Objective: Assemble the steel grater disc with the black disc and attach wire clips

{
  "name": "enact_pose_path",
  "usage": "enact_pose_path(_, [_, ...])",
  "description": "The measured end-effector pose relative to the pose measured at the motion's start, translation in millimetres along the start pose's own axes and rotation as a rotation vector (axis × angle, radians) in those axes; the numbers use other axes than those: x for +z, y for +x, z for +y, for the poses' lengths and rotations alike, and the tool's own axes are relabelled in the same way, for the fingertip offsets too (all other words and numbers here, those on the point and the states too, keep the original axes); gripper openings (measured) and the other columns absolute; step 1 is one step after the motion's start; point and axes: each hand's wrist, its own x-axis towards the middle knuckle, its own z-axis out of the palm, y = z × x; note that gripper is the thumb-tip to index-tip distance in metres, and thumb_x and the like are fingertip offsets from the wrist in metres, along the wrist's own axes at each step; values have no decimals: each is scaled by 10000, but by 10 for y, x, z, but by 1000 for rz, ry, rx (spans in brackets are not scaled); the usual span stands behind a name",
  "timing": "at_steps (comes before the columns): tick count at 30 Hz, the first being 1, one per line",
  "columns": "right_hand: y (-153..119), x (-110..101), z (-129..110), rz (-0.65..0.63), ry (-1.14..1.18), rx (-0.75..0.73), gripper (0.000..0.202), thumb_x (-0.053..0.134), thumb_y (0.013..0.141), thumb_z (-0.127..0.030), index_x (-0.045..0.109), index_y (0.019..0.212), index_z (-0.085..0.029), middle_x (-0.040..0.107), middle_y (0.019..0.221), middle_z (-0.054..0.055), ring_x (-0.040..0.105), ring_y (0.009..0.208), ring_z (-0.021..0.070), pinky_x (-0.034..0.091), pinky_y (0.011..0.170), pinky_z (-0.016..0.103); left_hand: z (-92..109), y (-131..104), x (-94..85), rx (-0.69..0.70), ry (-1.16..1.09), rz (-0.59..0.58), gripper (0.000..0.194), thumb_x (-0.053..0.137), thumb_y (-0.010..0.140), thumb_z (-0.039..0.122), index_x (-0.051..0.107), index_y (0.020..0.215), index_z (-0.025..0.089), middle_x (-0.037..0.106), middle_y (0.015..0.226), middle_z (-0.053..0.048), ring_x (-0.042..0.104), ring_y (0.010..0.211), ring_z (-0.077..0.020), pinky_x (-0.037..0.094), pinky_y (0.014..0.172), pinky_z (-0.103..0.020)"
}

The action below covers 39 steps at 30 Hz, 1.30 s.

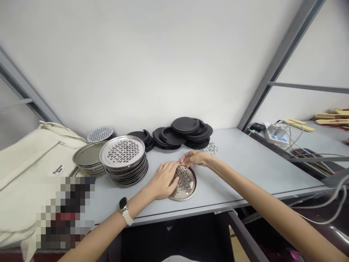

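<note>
Head view: grater (185,181) flat on tabletop (223,183), near centre.
Left fingers (167,168): laid across its left side, grip unclear.
Right fingers (186,156): bent at far rim, hold unclear.
Handling: steady plate, skin off teeth.

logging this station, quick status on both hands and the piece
Left hand flat on perforated metal disc; right hand fingertips at its far edge. Stacked metal discs left, black discs beyond, neither between hands and disc.
</note>
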Motion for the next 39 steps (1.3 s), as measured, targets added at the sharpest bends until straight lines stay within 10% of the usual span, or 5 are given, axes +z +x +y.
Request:
enact_pose_path(7, [64, 10, -17, -33, -48, 47, 126, 756, 697, -124, 639, 686, -169, 616, 553, -9, 559, 559, 108, 420, 488, 201, 11, -1, 2, 30, -1, 12, 575, 406, 894, 251, 227, 1436, 183, 438, 1371, -119, 389, 1256, -260, 286, 1055, -460])
enact_pose_path(12, [99, 25, -13, -62, -107, 85, 189, 589, 905, -282, 624, 1028, -143, 655, 997, 66, 632, 813, 148, 540, 714, 304, 17, 1, 2, 43, -15, 1, 564, 395, 890, 278, 249, 1424, 171, 445, 1352, -143, 399, 1232, -291, 283, 1031, -491])
enact_pose_path(18, [67, 56, 6, 20, -85, 21, 143, 758, 691, -118, 629, 669, -175, 591, 523, -15, 523, 516, 103, 371, 465, 213, 21, -4, -1, 18, -11, -5, 467, 417, 890, 298, 361, 1339, 180, 484, 1290, -128, 431, 1186, -275, 306, 1018, -461])
enact_pose_path(29, [73, 102, -15, 58, -48, -92, 114, 721, 686, -96, 647, 752, -152, 618, 561, -18, 544, 545, 94, 416, 528, 198, -15, -32, 36, -47, 2, 38, 542, 402, 925, 339, 255, 1419, 170, 361, 1411, -161, 336, 1293, -297, 266, 1058, -504])
enact_pose_path(39, [179, 158, 96, 57, -64, -279, 117, 670, 742, -148, 619, 847, -152, 657, 629, -11, 583, 582, 106, 457, 576, 201, -96, -65, -42, -133, -63, -194, 1276, 627, 591, 774, -112, 1487, 247, -95, 1558, -147, -68, 1416, -404, 116, 1107, -601])
